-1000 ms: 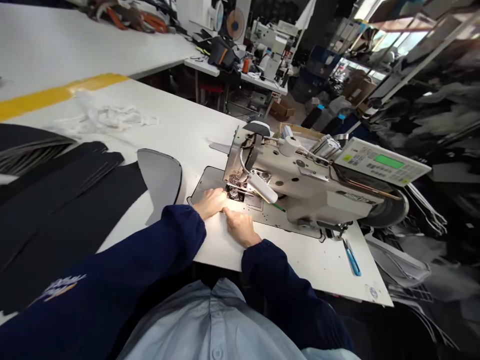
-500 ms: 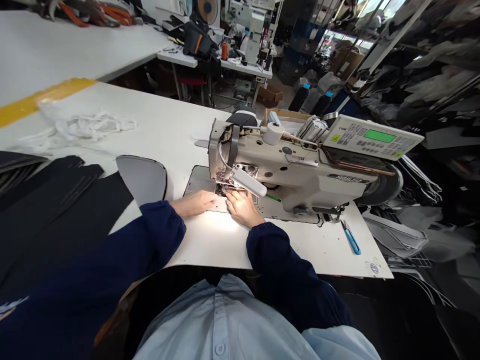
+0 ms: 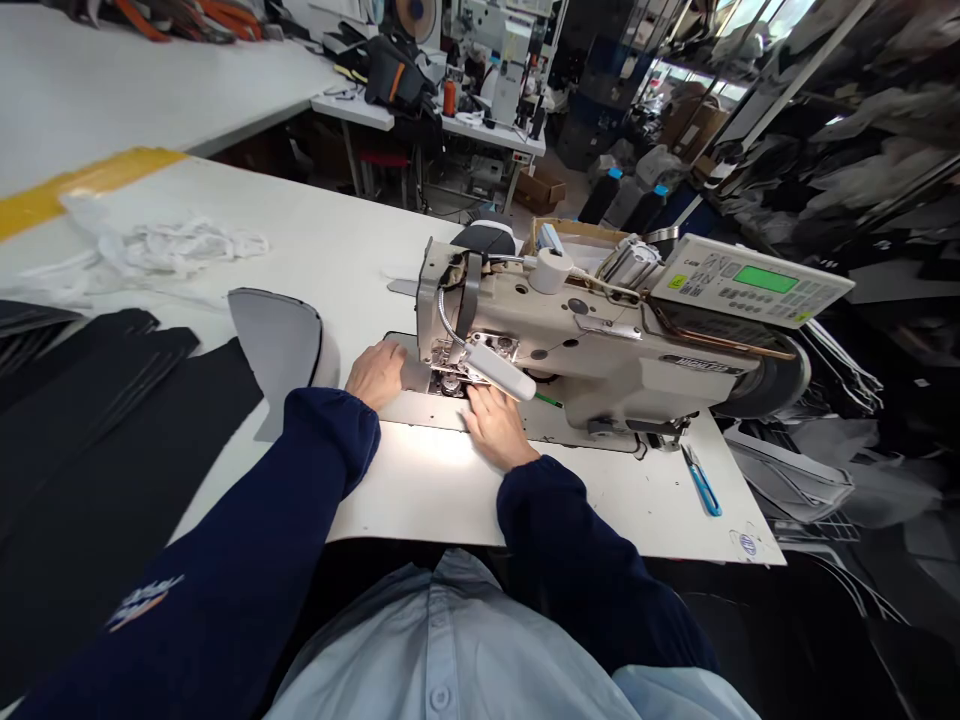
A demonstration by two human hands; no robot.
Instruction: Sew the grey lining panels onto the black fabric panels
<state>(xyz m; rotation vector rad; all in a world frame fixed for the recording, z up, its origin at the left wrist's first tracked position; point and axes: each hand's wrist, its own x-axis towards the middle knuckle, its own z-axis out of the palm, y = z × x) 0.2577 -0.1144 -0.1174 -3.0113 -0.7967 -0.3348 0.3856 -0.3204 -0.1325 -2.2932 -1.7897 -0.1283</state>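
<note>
A beige sewing machine (image 3: pixel 630 355) stands on the white table, its small lamp (image 3: pixel 501 370) shining on the needle area. My left hand (image 3: pixel 376 375) lies on the metal bed plate (image 3: pixel 415 376) left of the needle, fingers stretched over it and partly hidden. Shiny metal parts (image 3: pixel 450 384) show in a gap in the bed below the needle. Just right of that gap is my right hand (image 3: pixel 495 425), its fingers extended on the bed under the lamp. Its fingertips are partly hidden, and I see nothing held in it.
A grey panel with dark edging (image 3: pixel 276 340) and black cut pieces (image 3: pixel 135 410) lie to the left. White strips (image 3: pixel 180 248) are bunched behind them. Blue thread snips (image 3: pixel 703 482) rest at the right. A control panel (image 3: pixel 757 280) tops the machine.
My left hand has moved left and away from the needle, onto the bed plate. The metal parts in the bed gap show more now. My right hand has shifted slightly right.
</note>
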